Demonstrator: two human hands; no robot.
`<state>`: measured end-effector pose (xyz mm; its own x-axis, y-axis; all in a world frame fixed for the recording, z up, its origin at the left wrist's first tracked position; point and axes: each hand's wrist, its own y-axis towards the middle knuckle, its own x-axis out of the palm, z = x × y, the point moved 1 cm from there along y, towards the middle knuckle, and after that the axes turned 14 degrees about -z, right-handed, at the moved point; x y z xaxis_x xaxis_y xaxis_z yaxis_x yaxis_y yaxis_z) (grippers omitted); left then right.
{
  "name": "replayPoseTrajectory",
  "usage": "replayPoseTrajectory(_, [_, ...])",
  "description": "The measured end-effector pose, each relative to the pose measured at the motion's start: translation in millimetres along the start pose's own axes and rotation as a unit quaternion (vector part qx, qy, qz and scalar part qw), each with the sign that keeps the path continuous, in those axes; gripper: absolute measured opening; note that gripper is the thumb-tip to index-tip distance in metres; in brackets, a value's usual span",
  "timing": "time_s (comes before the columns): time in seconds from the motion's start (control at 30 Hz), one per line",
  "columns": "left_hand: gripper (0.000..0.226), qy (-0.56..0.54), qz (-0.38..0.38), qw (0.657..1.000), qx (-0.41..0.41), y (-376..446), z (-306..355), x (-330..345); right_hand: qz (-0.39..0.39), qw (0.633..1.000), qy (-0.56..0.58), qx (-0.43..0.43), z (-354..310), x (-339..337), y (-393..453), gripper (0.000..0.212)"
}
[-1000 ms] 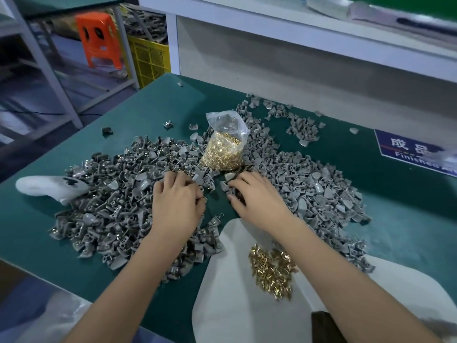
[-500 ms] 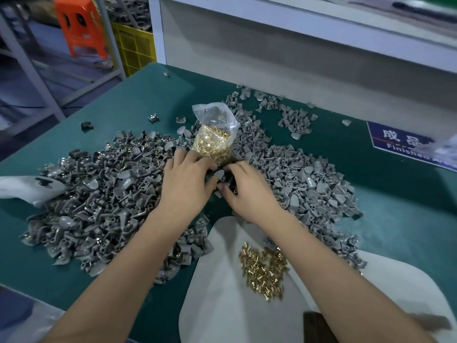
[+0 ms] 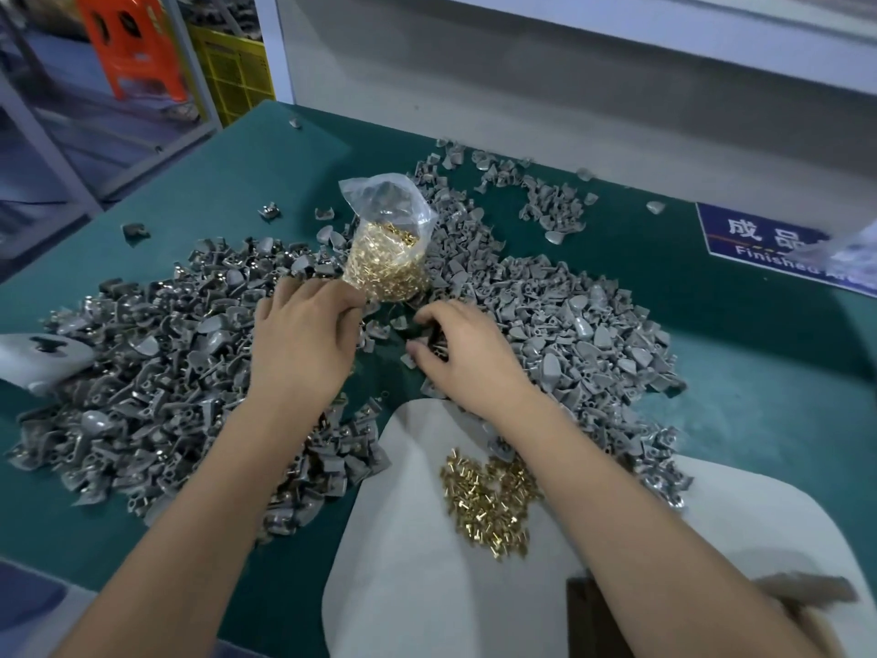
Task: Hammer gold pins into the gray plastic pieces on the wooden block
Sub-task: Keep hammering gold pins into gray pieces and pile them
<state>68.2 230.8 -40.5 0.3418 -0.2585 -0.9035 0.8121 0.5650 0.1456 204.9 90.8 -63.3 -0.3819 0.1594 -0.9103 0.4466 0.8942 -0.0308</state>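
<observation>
Gray plastic pieces lie in two big heaps on the green table, one on the left and one on the right. A clear bag of gold pins stands upright between them. My left hand rests palm down on the left heap, fingertips at the bag's base. My right hand has its fingers curled round a few gray pieces just right of the gap. Loose gold pins lie on a white sheet near me. A dark block edge shows at the bottom, mostly hidden by my right forearm.
A white rounded object lies at the left table edge. A blue sign is stuck at the right rear. Scattered gray pieces reach the white back wall. An orange stool and yellow crate stand beyond the table.
Both hands moved forward through the pieces toward the bag of pins. My left fingers went from bunched in the pile to stretched out at the bag's base. The view shifted closer.
</observation>
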Motion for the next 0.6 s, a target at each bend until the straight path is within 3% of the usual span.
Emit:
replayPoseTrajectory(0.13, [0.021, 0.018, -0.033, 0.999, -0.016, -4.1, -5.4, 0.8, -0.007, 0.999, -0.044, 0.007, -4.2, 1.7, 1.8, 0.042])
replayPoseTrajectory(0.4, [0.051, 0.1, -0.087, 0.991, 0.005, 5.7, 3.3, 9.6, -0.018, 0.994, -0.105, 0.018, -12.1, 10.1, 7.6, 0.054])
replayPoseTrajectory(0.6, [0.041, 0.138, -0.107, 0.985, 0.003, 12.7, 0.8, 15.2, -0.015, 0.995, -0.096, 0.018, -10.3, 10.6, 6.3, 0.052])
